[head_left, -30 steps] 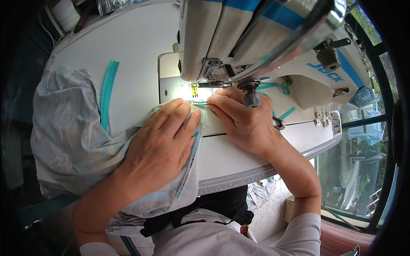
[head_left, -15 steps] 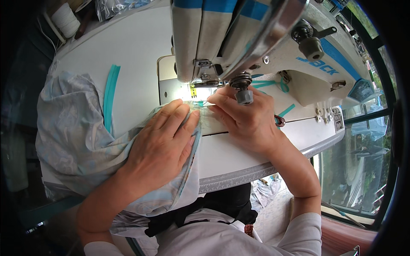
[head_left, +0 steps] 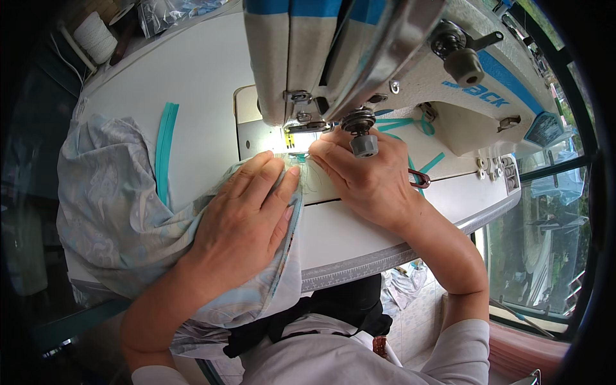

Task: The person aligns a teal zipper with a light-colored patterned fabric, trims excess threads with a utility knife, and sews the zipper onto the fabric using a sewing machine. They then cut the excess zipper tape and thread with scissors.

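Under the lit needle of a white-and-blue sewing machine (head_left: pixel 289 64), patterned pale blue fabric (head_left: pixel 115 179) reaches a short teal piece (head_left: pixel 298 157) with loose threads. My left hand (head_left: pixel 240 218) lies over the fabric, fingers extended, their tips just left of the teal piece. My right hand (head_left: pixel 366 183) is curled right of the needle around what looks like a small cutting tool (head_left: pixel 420 180) with a dark red handle; its tip near my fingertips is hard to make out. A loose teal zipper strip (head_left: pixel 165 154) lies on the white table at left.
More teal strips (head_left: pixel 433 160) lie under the machine arm. A white thread spool (head_left: pixel 95 38) and plastic bags (head_left: pixel 167 16) are at back left. The table's ruler edge (head_left: pixel 346 276) runs across the front; a window (head_left: pixel 539 244) is at right.
Both hands have stayed near the needle with only slight finger movement. The thin metal tool that showed at my right fingertips is less distinct now. The view has shifted slightly.
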Available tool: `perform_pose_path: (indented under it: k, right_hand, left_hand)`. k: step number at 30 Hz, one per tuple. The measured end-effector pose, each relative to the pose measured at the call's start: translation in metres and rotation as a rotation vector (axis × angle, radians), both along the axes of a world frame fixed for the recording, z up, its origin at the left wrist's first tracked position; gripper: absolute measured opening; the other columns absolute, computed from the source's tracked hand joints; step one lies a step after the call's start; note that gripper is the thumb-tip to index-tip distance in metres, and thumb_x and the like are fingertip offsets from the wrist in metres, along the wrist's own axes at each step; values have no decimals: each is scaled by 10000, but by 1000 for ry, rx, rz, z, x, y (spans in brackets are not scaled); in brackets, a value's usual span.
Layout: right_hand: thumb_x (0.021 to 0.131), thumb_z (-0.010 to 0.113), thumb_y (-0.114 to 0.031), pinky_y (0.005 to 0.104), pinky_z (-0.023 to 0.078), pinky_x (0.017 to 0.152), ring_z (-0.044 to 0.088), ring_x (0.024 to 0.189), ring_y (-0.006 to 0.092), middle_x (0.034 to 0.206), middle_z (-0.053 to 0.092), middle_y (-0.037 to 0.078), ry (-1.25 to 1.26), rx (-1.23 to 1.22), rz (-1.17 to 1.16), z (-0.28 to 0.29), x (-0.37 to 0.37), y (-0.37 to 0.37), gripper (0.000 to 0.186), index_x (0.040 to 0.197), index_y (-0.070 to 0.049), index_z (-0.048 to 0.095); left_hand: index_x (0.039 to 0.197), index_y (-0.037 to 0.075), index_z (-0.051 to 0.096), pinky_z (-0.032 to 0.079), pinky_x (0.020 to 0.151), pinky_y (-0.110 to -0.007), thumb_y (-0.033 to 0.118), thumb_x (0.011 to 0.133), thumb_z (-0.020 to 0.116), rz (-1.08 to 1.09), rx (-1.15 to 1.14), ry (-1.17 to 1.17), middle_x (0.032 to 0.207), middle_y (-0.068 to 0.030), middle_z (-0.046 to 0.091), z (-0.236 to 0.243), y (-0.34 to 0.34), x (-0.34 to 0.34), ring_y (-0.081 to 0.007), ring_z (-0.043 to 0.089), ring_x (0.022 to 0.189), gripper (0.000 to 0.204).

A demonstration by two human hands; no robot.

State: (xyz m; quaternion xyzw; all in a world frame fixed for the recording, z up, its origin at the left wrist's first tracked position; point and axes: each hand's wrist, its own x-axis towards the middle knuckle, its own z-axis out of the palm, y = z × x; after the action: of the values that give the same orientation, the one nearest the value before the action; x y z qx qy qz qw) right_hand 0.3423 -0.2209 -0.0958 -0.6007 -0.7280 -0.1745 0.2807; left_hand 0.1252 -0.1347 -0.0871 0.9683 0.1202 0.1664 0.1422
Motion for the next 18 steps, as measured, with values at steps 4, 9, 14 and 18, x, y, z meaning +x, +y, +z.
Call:
perform_pose_path:
  k: [4, 9, 14, 18]
  right_hand:
    - [738, 686, -75, 361, 493, 534, 625, 767, 210, 788, 594, 23, 14, 44, -3, 1, -1, 0, 41, 773, -78, 665]
    - [729, 676, -52, 357, 495, 540, 641, 777, 206, 811, 617, 19, 4, 65, -57, 2, 5, 0, 54, 771, -81, 659]
    - [757, 698, -36, 358, 477, 542, 663, 782, 205, 835, 650, 13, -61, -22, -254, 20, 15, -7, 76, 803, -93, 678]
    - [811, 705, -39, 399, 465, 573, 650, 746, 259, 801, 639, 43, 190, -150, -157, 28, 6, -13, 54, 801, -84, 676]
  left_hand:
    - [1363, -18, 580, 417, 1121, -469, 60, 898, 637, 1, 0, 2, 1375, -185, 509, 0, 0, 0, -375, 483, 1333, 474]
    - [1370, -13, 577, 419, 1120, -472, 52, 897, 637, 0, -4, 9, 1375, -184, 509, 1, -1, 1, -377, 483, 1333, 481]
    - [1377, -4, 573, 423, 1116, -475, 47, 897, 639, -4, -8, 2, 1375, -180, 507, 3, -1, 1, -377, 487, 1330, 487]
    - [1378, 1, 575, 426, 1113, -474, 50, 897, 640, 8, -5, 8, 1372, -176, 510, 2, -1, 0, -378, 492, 1325, 487]
